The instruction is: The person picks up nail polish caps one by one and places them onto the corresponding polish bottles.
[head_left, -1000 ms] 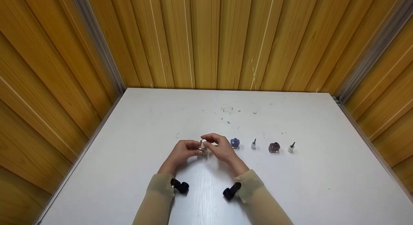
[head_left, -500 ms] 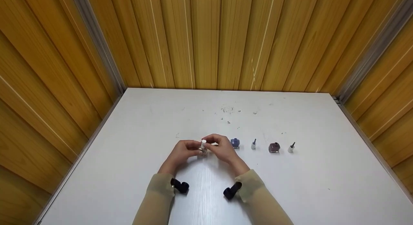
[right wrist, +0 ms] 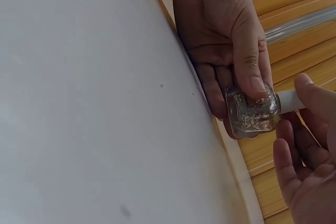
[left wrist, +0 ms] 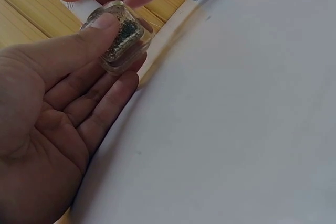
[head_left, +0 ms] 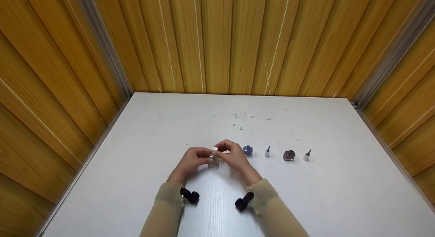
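Observation:
My left hand [head_left: 191,161] grips a small clear nail polish bottle [left wrist: 126,40] filled with glittery flakes, thumb on its near face and fingers behind. At the bottle's neck is a white cap [right wrist: 290,101], which my right hand [head_left: 234,158] pinches between thumb and fingers. From the wrist views the cap sits against the neck; its brush is not visible. To the right of my hands stands a blue nail polish bottle [head_left: 247,150] without its cap.
Right of the blue bottle, a white cap with brush up [head_left: 267,152] stands on the white table [head_left: 323,196]. Farther right are a dark purple nail polish bottle [head_left: 289,155] and another brush cap [head_left: 307,155]. Wood-patterned walls [head_left: 217,43] enclose the table.
My right fingers have shifted slightly around the white cap, and less of the cap shows between them now. The left hand and the glitter bottle stay in place.

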Demonstrator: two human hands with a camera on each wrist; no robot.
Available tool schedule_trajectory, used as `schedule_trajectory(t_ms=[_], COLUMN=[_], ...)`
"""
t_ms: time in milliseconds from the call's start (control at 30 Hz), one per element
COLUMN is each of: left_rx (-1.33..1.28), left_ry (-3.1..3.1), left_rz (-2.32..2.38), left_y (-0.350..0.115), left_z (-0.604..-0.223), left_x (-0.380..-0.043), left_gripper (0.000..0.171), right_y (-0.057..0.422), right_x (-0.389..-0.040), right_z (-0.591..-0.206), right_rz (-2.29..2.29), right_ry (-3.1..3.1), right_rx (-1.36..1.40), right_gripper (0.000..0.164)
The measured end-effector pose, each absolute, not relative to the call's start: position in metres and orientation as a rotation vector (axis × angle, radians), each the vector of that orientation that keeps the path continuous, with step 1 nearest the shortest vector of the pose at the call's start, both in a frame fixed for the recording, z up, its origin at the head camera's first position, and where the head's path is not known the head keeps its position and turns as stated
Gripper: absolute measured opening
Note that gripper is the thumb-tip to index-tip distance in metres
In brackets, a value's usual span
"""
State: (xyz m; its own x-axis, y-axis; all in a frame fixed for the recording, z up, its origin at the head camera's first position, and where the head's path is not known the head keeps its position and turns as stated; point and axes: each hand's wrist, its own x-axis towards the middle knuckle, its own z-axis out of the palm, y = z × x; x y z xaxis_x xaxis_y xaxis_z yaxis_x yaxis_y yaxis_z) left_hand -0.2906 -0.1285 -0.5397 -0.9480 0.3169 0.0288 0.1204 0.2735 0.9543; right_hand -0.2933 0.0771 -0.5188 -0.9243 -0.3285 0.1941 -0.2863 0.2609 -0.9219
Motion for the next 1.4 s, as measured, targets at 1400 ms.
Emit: schedule_trajectory(t_ms=[1400], left_rx=[0.408], left_ry=[2.353], left_rz=[1.767], left_y=[-0.1287], left_z=[-0.5415], left_x=[-0.2915], left_gripper=[0.029], right_y=[0.0722], right_x=[-0.2937], right_z=[-0.5203], right_rz=[-1.809], right_ry=[2.546], right_rx=[-0.543], right_gripper=[0.017])
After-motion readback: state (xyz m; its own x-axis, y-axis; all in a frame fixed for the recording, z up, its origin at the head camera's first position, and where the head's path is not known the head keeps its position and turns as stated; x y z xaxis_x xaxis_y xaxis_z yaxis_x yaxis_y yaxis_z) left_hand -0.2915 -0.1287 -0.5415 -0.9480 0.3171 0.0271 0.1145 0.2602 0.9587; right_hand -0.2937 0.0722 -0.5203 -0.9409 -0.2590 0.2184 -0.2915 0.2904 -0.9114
